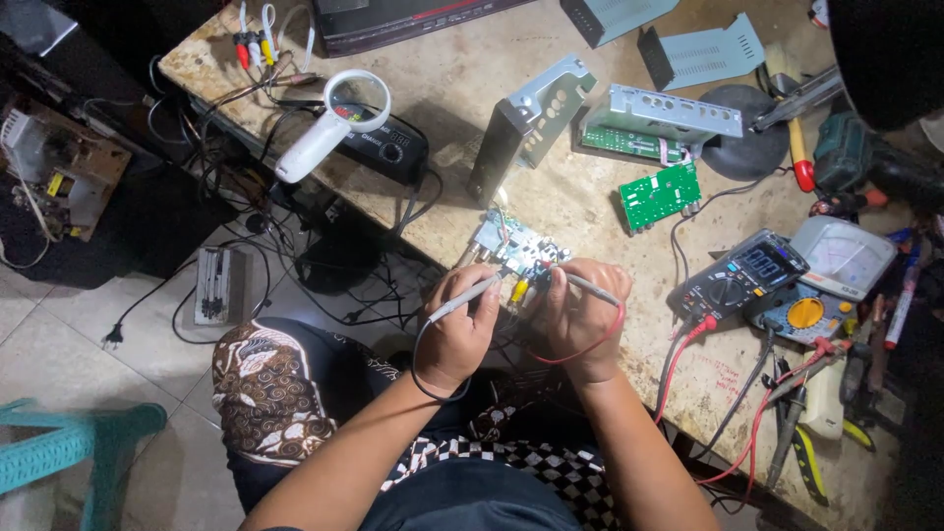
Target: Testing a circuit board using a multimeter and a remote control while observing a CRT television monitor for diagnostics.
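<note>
**Probing a circuit board at the table edge**

The left hand pinches a grey probe with a black lead, pencil-style, its tip angled up and right toward the board just beyond the knuckles. The right hand pinches a second probe with a red lead, tip pointing left onto the same board. Both wrists sit low, forearms converging. This looks like a measurement in hand; next calls for steady tips while reading the multimeter, further right of the right hand.
</note>
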